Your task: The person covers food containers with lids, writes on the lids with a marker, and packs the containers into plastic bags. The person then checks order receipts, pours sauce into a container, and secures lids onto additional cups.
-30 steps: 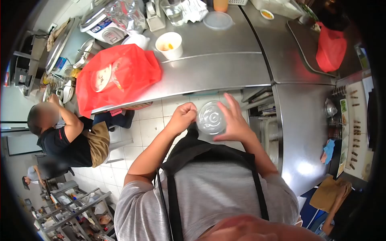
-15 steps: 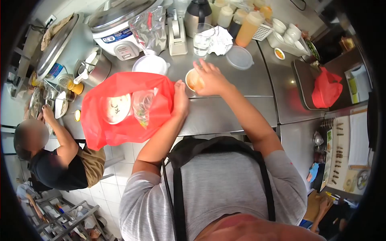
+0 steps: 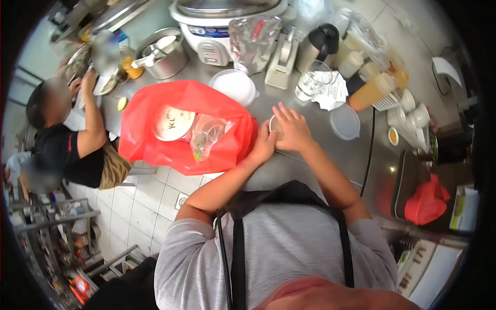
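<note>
On the steel counter (image 3: 289, 168) a small white cup (image 3: 274, 124) is mostly covered by my hands. My right hand (image 3: 292, 128) lies over its top, palm down with the fingers stretched out. At its near left side is my left hand (image 3: 264, 146), with its fingers against the cup; how firmly they grip is hidden. Just left of my left hand sits an open red plastic bag (image 3: 139, 129), holding a tub with a marked white lid (image 3: 173, 123) and a clear bag with something green (image 3: 209, 137).
Behind are a rice cooker (image 3: 212, 39), a tape dispenser (image 3: 281, 62), a water glass (image 3: 310, 85) and sauce bottles (image 3: 371, 91). A round lid (image 3: 344, 122) lies right of my hands. Another person (image 3: 77, 139) works at the left. A tied red bag (image 3: 426, 201) rests on a tray at the right.
The clear lid seen between my hands a second ago is now hidden at the cup. My left hand has moved from the red bag's edge to the cup. The view has swung.
</note>
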Demonstrator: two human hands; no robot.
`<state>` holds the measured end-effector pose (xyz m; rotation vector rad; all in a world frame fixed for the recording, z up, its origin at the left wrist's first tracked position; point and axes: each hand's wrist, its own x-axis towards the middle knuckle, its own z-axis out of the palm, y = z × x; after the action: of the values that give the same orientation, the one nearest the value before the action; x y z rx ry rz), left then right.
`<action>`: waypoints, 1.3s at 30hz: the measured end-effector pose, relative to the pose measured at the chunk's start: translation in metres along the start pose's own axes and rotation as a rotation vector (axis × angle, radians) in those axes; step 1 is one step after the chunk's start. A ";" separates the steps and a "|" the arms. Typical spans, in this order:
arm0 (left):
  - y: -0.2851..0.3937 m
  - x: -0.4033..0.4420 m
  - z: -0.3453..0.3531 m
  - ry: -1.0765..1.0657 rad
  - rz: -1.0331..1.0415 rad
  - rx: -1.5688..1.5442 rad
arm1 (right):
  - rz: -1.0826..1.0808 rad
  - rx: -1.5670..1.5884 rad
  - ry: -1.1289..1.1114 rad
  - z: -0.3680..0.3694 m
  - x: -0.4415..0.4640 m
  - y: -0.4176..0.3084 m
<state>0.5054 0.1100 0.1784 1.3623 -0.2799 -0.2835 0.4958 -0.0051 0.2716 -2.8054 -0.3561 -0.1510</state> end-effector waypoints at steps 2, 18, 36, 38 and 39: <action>0.001 0.001 0.001 0.035 0.016 0.030 | 0.019 -0.040 -0.005 0.003 0.000 0.003; 0.011 -0.047 0.035 0.483 -0.001 0.281 | -0.035 -0.115 -0.099 -0.010 -0.079 -0.029; 0.061 -0.093 0.039 -0.027 -0.482 0.405 | -0.086 -0.119 -0.134 -0.021 -0.094 -0.023; 0.055 -0.093 0.044 0.062 -0.452 0.385 | -0.116 -0.115 -0.100 -0.016 -0.096 -0.021; 0.043 -0.091 0.044 0.093 -0.362 0.382 | -0.130 -0.104 -0.078 -0.015 -0.095 -0.021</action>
<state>0.4060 0.1102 0.2255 1.8002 -0.0049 -0.4835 0.3979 -0.0118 0.2787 -2.8962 -0.5656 -0.0917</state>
